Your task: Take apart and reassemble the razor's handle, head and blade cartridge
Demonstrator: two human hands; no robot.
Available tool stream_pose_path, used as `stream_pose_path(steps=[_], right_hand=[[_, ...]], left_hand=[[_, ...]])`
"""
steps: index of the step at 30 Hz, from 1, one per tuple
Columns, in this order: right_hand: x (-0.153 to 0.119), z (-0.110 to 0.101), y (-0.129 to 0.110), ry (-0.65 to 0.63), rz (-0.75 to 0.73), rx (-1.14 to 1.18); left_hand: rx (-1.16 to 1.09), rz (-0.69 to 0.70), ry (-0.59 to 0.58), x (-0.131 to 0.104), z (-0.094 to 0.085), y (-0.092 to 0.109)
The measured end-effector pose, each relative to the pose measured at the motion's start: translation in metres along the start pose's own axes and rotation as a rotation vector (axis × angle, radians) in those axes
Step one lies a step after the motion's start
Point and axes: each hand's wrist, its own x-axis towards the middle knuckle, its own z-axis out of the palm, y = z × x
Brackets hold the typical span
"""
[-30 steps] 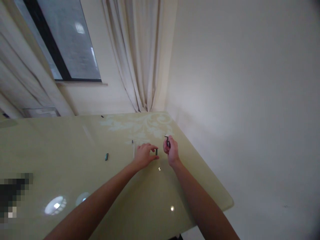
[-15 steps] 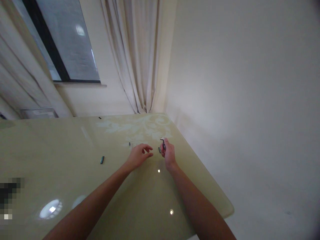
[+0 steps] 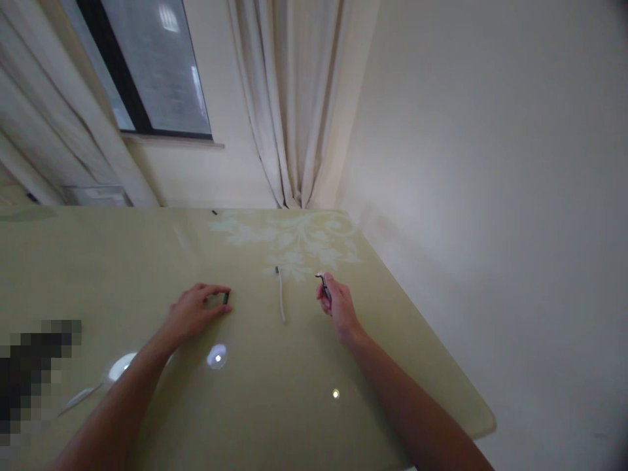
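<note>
My left hand (image 3: 196, 311) is over the table on the left. Its thumb and forefinger are closed on the ends of a small dark green, black-edged rectangular piece (image 3: 226, 298). To the right, my right hand (image 3: 339, 304) is wrapped round a small dark object (image 3: 326, 290) with a thin curved black part and a shiny tip; its kind is unclear. Between the hands lies a thin white stick with a dark head, like a toothbrush (image 3: 281, 297), touched by neither.
The glossy pale table (image 3: 275, 392) meets a white wall (image 3: 490, 196) on the right. A tiny dark piece (image 3: 214, 212) lies near its far edge. Curtains (image 3: 294, 98) and a window (image 3: 157, 65) are behind. A blurred-out dark shape (image 3: 34, 373) is at left.
My left hand has moved left, away from my right hand, and has taken hold of the dark rectangular piece. The white stick has come into full view. The camera view has shifted.
</note>
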Motion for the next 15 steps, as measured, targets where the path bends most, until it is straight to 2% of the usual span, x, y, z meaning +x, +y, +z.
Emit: stream_pose_path(steps=[3,5,8,10,12,15], right_hand=[[-0.006,0.004,0.001,-0.099,0.032,-0.021],[-0.011,0.008,0.0,-0.203,0.067,-0.06],[-0.021,0.016,-0.001,-0.336,0.134,-0.102],[-0.029,0.021,-0.002,-0.391,0.18,-0.049],[-0.035,0.026,-0.003,-0.441,0.214,0.027],[-0.039,0.03,-0.001,-0.494,0.237,0.094]], left_hand=[[-0.036,0.041,0.033,-0.004,0.003,0.018],[-0.136,0.127,0.087,-0.013,0.006,0.038],[-0.382,0.391,0.158,-0.037,0.015,0.077],[-0.505,0.518,0.179,-0.053,0.021,0.101],[-0.592,0.585,0.147,-0.065,0.026,0.118],[-0.681,0.619,0.102,-0.072,0.031,0.126]])
